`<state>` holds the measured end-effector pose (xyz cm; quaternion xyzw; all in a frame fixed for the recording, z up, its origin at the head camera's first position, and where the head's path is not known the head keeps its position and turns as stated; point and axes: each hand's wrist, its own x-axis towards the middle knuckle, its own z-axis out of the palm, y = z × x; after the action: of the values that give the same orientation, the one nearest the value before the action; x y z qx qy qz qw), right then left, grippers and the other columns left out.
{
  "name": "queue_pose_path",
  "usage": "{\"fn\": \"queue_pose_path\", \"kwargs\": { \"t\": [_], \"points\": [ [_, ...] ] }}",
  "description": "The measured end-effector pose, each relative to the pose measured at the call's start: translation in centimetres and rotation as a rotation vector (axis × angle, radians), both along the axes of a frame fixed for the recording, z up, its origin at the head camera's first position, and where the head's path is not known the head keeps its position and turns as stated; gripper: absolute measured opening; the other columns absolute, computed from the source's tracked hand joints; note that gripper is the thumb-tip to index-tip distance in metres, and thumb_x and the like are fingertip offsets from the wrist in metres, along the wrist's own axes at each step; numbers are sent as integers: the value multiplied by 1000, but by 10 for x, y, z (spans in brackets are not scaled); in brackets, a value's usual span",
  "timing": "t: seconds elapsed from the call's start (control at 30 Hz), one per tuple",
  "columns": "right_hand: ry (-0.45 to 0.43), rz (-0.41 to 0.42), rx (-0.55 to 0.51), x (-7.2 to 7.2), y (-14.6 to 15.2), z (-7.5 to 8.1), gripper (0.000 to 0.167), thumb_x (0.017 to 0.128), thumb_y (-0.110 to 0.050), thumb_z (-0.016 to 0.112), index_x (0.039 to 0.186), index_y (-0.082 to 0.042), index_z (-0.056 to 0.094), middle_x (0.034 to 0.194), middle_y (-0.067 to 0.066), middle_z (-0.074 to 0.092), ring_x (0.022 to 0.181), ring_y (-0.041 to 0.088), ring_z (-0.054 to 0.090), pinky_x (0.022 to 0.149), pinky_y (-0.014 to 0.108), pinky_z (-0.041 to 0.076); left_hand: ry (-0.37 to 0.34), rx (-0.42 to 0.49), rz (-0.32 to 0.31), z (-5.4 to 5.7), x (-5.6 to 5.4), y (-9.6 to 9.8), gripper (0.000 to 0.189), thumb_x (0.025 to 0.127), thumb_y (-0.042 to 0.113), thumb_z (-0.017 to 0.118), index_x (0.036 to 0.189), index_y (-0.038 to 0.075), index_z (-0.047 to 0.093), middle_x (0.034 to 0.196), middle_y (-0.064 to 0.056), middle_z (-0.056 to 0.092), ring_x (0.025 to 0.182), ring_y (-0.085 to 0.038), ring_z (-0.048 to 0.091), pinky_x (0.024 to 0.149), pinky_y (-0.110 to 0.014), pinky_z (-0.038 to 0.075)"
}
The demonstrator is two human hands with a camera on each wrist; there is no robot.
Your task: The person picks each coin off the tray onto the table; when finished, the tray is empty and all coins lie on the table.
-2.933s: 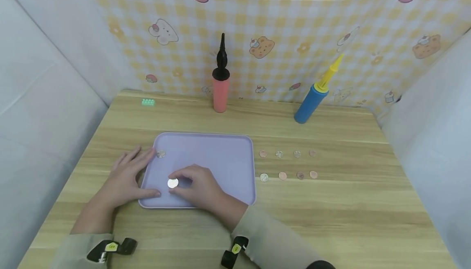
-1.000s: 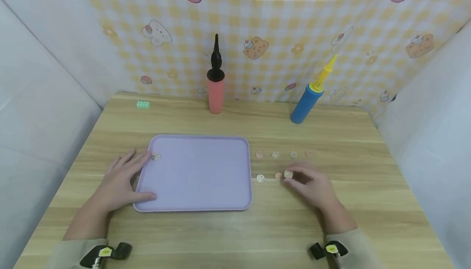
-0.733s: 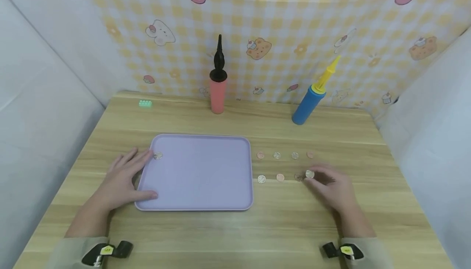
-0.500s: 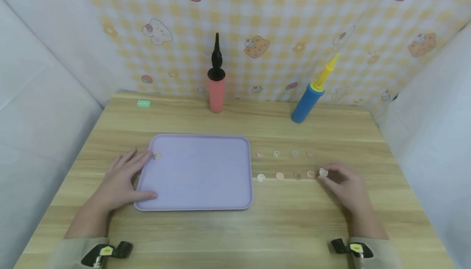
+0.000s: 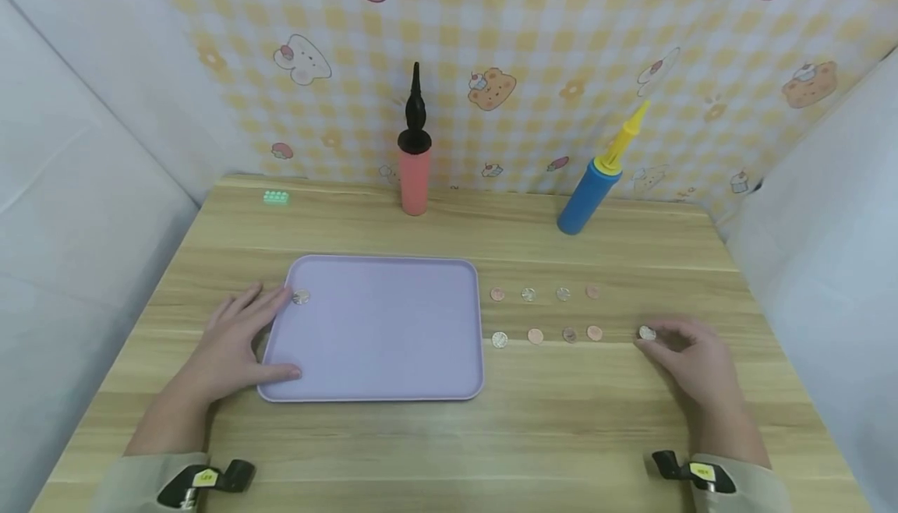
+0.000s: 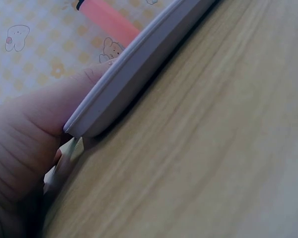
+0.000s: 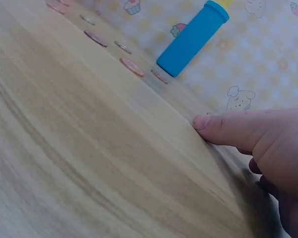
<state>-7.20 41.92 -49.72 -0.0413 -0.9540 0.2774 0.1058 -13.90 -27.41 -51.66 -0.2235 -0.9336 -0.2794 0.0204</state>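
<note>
A silver coin (image 5: pixel 647 333) is pinched between the thumb and fingers of my right hand (image 5: pixel 701 365), low over the table at the right end of the front coin row. In the right wrist view my thumb (image 7: pixel 223 129) hides that coin. My left hand (image 5: pixel 235 345) rests on the left side of the purple tray (image 5: pixel 379 326), fingers spread and thumb lying over the rim. Another silver coin (image 5: pixel 301 296) lies inside the tray beside my left index fingertip. Two rows of coins, copper (image 5: pixel 535 336) and silver (image 5: pixel 500 339), lie right of the tray.
At the back of the wooden table (image 5: pixel 393 451) stand a pink pump (image 5: pixel 415 178) with a black top and a leaning blue pump (image 5: pixel 589 197) with a yellow nozzle. A green toy brick (image 5: pixel 276 197) lies at the back left. A checked cloth (image 5: pixel 533 45) hangs behind.
My right hand has carried the silver coin from over the tray rightward, past the front coin row to beyond its right end. My left hand has stayed at the tray's edge.
</note>
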Motion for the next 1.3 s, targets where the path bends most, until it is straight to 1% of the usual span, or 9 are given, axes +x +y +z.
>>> {"fn": "queue_pose_path", "kwargs": {
  "t": [0.17, 0.27, 0.4, 0.63, 0.73, 1.0, 1.13, 1.23, 1.3],
  "points": [
    [-34, 44, 3, -1, -3, 3, 30, 87, -25, 92, 110, -7, 81, 118, 15, 75, 112, 25, 57, 93, 39, 43, -3, -2, 1, 0, 0, 0, 125, 67, 59, 97, 166, 11, 38, 165, -22, 43, 156, -54, 21, 125, -70, -2],
    [-71, 63, -8, -1, -3, 4, 33, 88, -26, 91, 111, -6, 80, 119, 18, 73, 116, 36, 54, 92, 53, 40, -3, -1, 1, 0, -1, 1, 125, 67, 59, 97, 166, 11, 38, 165, -22, 44, 155, -55, 21, 125, -71, -1],
    [-77, 66, 15, 0, -3, 6, 33, 88, -27, 91, 112, -8, 82, 112, 15, 73, 111, 32, 51, 89, 50, 38, -6, -1, -2, -1, -2, 2, 125, 67, 59, 97, 166, 11, 38, 165, -21, 43, 155, -55, 21, 125, -71, 0],
    [14, 135, 18, -1, -4, 5, 24, 82, -16, 94, 104, -13, 85, 102, 6, 76, 100, 11, 55, 88, 34, 39, -8, 2, 0, 0, -1, 1, 125, 67, 59, 97, 167, 12, 37, 165, -21, 43, 156, -55, 21, 125, -70, -1],
    [29, 147, 26, 0, -4, 5, 24, 81, -13, 95, 104, -14, 86, 102, 5, 75, 100, 9, 55, 88, 32, 40, -7, 4, -2, -1, -1, 1, 125, 67, 59, 97, 167, 12, 37, 165, -21, 43, 155, -55, 22, 125, -71, -1],
    [-7, 117, 50, 2, -7, 6, 27, 83, -20, 93, 106, -9, 85, 108, 16, 70, 105, 35, 56, 87, 50, 40, -24, -1, -4, -1, 0, 1, 124, 69, 59, 96, 167, 11, 37, 166, -21, 42, 156, -54, 20, 125, -71, -1],
    [54, 89, 165, -5, -19, 5, 29, 86, -34, 90, 103, -12, 85, 112, 19, 73, 108, 43, 58, 95, 63, 39, -16, 3, 5, 2, 2, -1, 126, 67, 58, 97, 166, 10, 37, 165, -22, 43, 156, -54, 20, 125, -70, -2],
    [94, 54, 267, -11, -33, 5, 35, 87, -46, 85, 102, -14, 84, 114, 19, 74, 114, 46, 57, 103, 72, 32, -14, 1, 6, 4, 2, -2, 127, 67, 59, 97, 166, 9, 36, 165, -22, 42, 156, -54, 20, 125, -70, -1],
    [128, 31, 310, -16, -44, 5, 37, 87, -50, 82, 99, -15, 84, 112, 18, 76, 114, 46, 57, 103, 73, 30, -19, -1, 1, 4, 1, -2, 128, 68, 59, 97, 167, 8, 35, 166, -22, 41, 157, -54, 19, 126, -69, -2]
  ]
}}
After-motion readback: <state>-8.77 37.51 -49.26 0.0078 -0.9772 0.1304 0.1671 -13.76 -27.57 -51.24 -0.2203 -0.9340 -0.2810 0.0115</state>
